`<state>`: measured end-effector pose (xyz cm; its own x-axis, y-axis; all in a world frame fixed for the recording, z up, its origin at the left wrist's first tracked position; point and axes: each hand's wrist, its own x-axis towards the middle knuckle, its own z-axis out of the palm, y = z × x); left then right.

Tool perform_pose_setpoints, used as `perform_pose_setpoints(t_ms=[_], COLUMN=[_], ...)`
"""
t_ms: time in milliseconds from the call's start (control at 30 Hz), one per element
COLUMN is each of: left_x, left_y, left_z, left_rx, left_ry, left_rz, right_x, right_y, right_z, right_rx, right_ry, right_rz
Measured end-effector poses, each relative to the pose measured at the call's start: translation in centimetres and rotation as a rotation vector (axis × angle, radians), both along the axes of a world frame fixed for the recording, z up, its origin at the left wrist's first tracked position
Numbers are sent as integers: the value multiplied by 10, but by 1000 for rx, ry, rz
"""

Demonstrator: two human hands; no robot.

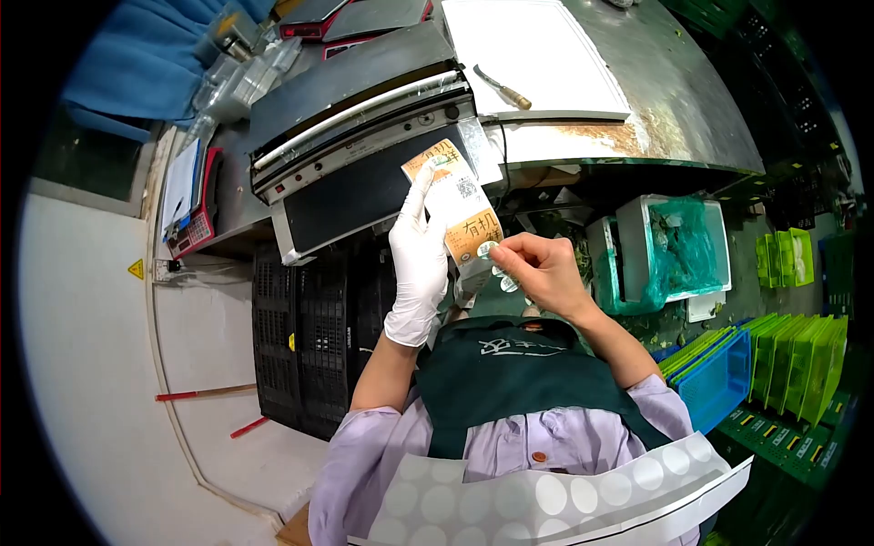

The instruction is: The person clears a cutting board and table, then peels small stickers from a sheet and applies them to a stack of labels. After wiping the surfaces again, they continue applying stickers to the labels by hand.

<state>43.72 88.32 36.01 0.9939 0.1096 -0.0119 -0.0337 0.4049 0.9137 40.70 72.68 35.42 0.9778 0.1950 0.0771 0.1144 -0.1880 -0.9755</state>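
The gloved fingers of the left hand stand straight up along the left edge of an orange-and-white packet, pressed flat against it, with the thumb hidden behind, so the packet is held upright at the centre of the frame. The bare right hand sits just to the lower right of it, thumb and forefinger pinched shut on a small round sticker that touches the packet's lower right corner. More small round stickers hang just below those fingertips (too small to count).

Directly behind the packet, toward the upper centre, is a black sealing machine on a steel table. Further up and right lies a white cutting board with a knife on its lower left edge. At the right middle of the frame stands a white bin with a green liner, and green and blue crates are stacked toward the lower right. Along the bottom edge, below the green apron, a sheet of round stickers stretches across.
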Motion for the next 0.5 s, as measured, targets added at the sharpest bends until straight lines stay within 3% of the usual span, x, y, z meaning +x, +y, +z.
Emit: perform_pose_setpoints(t_ms=[300,400,467,500], left_x=[-5,-4,-2,-1], left_y=[-2,-3,-2,-1], left_z=[6,1,-7,-7], left_rx=[-67,7,-12,-29], left_ry=[4,44,33,22], left_rz=[3,-19,-11,-4], right_x=[9,13,19,22], right_y=[11,7,-2,-7], right_z=[-8,-2,5,7], right_rx=[-139,-237,-551,-524], right_ry=[-222,-176,-85,56], right_rz=[-67,-74,-40,-22])
